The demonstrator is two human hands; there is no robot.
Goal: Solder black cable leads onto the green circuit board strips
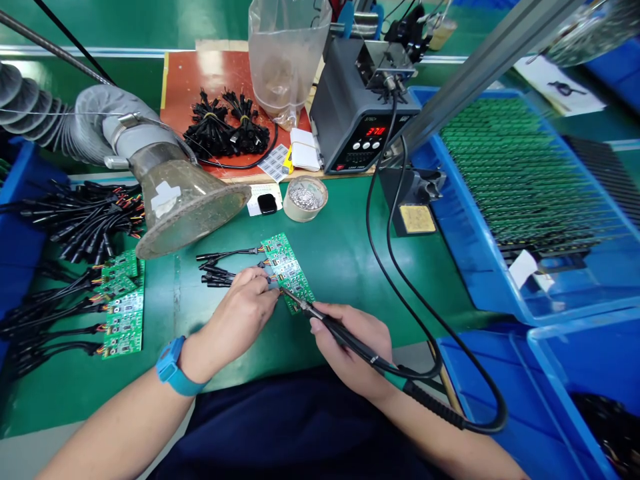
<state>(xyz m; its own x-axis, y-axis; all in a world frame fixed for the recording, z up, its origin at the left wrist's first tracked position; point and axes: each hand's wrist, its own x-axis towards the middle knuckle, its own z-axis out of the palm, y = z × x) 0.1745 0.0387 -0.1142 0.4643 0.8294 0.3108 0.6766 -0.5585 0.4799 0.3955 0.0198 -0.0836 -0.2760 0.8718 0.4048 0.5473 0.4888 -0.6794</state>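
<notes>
My right hand [355,343] grips a soldering iron [345,333] with a black and green handle. Its tip touches or nearly touches the near left edge of a green circuit board panel [286,267] lying on the bench. At that same edge my left hand [250,303], with a blue wrist strap [175,368], is closed in a pinch on a black cable, whose wire end the fingers mostly hide. Several black cables [225,257] stretch left from the panel, some with their coloured wires at its edge.
Boards with cables attached [124,323] lie at left, below a fume extraction hood [193,210]. A soldering station [363,120] reading 370, a small tub of metal bits [305,199] and a sponge stand [417,219] are behind. Blue bins [483,267] line the right; the iron's cord loops there.
</notes>
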